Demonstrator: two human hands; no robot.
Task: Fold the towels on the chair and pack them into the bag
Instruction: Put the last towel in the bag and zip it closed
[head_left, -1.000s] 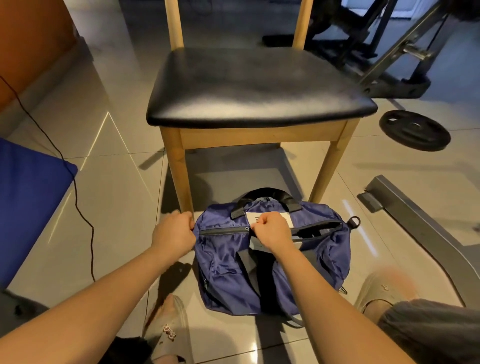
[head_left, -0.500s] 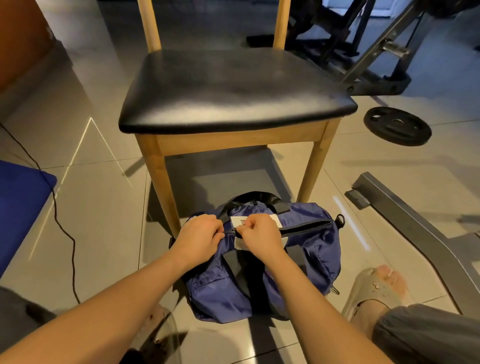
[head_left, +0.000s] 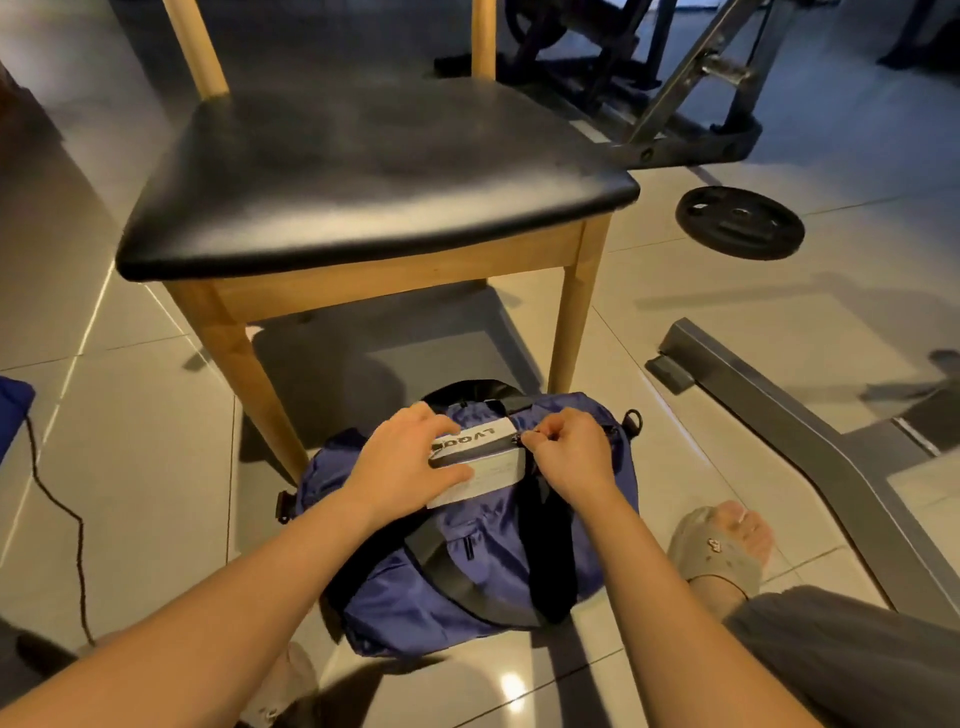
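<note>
A blue duffel bag (head_left: 467, 587) with black straps lies on the tiled floor in front of a wooden chair (head_left: 363, 171) with a black seat. No towels show on the seat. My left hand (head_left: 405, 462) rests on the bag's top over a white label, fingers spread and the thumb against the label's lower edge. My right hand (head_left: 566, 449) pinches the zipper pull near the middle of the bag's top. The zipper line under my hands is hidden.
A grey metal bench frame (head_left: 810, 447) runs along the floor at the right, with a black weight plate (head_left: 737, 221) behind it. A black cable (head_left: 57, 499) trails at the left. My sandalled feet (head_left: 722, 545) flank the bag.
My right hand has drawn the zipper pull rightward along the bag's top. My left hand moved from the bag's left end to the white label. The view shifted closer and to the right.
</note>
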